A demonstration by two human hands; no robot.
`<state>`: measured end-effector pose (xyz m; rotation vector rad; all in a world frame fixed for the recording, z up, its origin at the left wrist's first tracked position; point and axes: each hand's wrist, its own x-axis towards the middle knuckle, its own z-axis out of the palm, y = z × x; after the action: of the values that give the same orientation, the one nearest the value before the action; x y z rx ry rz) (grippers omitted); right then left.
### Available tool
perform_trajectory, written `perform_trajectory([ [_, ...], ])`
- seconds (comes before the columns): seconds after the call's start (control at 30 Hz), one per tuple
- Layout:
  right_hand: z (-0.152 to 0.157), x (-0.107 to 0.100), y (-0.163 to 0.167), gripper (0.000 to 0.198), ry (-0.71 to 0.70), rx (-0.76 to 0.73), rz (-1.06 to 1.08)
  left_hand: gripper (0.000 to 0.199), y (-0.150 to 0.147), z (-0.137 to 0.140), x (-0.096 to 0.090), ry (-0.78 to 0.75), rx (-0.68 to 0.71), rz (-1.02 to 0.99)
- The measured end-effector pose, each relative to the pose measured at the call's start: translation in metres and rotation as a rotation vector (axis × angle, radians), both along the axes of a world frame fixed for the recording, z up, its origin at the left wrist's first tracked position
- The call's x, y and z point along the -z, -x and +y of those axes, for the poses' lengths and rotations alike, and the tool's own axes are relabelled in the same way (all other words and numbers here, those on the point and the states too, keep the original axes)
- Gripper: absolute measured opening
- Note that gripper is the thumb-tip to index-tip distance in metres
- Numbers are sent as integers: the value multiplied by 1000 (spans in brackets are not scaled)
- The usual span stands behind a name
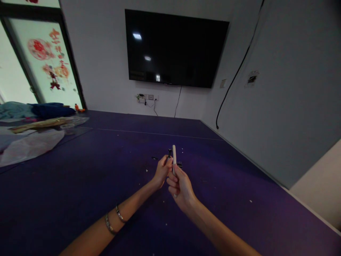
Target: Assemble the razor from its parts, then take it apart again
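My right hand (pixel 182 188) is closed around a slim white stick-like object (pixel 174 153), which points upward; its exact kind does not show. Right beside it, my left hand (pixel 160 173) pinches a small black piece with a forked top (pixel 169 152). The two hands almost meet, and the fingers of the left one lie close to the white object. Just behind the right hand, a small dark object (pixel 180 164) is partly hidden. A thin black piece (pixel 155 158) rests on the purple floor (pixel 128 192) to the left.
Small white scraps (pixel 146 170) dot the floor. Plastic sheeting (pixel 34 145) and blue cloth (pixel 53 110) lie at the left. A television (pixel 176 48) hangs on the far wall above sockets (pixel 151 97). One black cable (pixel 237 73) dangles along the right wall.
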<state>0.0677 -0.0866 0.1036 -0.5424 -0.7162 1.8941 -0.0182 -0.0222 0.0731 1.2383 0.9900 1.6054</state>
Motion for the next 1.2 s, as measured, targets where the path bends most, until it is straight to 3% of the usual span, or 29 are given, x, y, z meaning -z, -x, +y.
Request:
perform_trajectory([
  [0.23, -9, 10, 1, 29, 44, -30, -34, 26, 1, 3, -2, 64, -3, -19],
  [0.5, 0, 2, 2, 26, 52, -16, 6, 26, 0, 1, -1, -28, -55, -7],
  [0.7, -3, 4, -3, 22, 97, -37, 11, 31, 4, 10, 4, 192, 44, -195],
  [0.8, 10, -13, -12, 19, -46, 53, -3, 28, 10, 12, -2, 344, 122, -277],
  [0.93, 40, -38, -31, 18, -355, 207, -132, 14, 19, 12, -13, 479, 222, -307],
  [1.07, 80, -40, -56, 21, -594, 300, -522, 6, 20, 11, -17, 553, 204, -303],
  [1.2, 113, -19, -73, 25, -787, 381, -1036, 9, 11, 9, -13, 592, 169, -296],
])
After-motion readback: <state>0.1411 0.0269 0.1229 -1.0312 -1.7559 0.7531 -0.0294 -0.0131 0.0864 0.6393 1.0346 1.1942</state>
